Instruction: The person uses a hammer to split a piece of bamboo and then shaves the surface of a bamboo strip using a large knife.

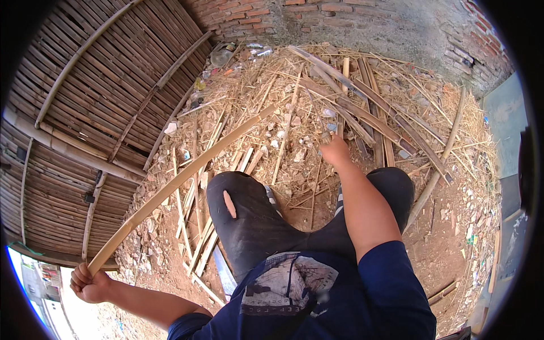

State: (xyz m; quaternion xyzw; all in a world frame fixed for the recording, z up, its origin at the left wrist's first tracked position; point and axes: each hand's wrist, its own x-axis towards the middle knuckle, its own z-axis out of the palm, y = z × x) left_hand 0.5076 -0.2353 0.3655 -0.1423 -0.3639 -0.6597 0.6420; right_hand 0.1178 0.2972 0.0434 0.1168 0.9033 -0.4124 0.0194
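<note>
At the lower left, my left hand (90, 283) is wrapped around one end of a long, flat bamboo strip (181, 180). The strip runs up and to the right across the ground, its far end above my left knee. My right hand (335, 152) is closed in a fist out past my knees. A small brownish bit shows at its fingers, too small to name. Just beyond that hand lie split bamboo pieces (374, 119), dark on the outside, crossing each other.
Straw, stones and rubble (294, 147) cover the ground. Cut bamboo slats (198, 255) lie beside my left leg, near a pale blue, blade-like thing (224, 273). A bamboo wall (102, 73) stands at left, a brick wall (362, 25) at the back. A long pole (436, 170) lies at right.
</note>
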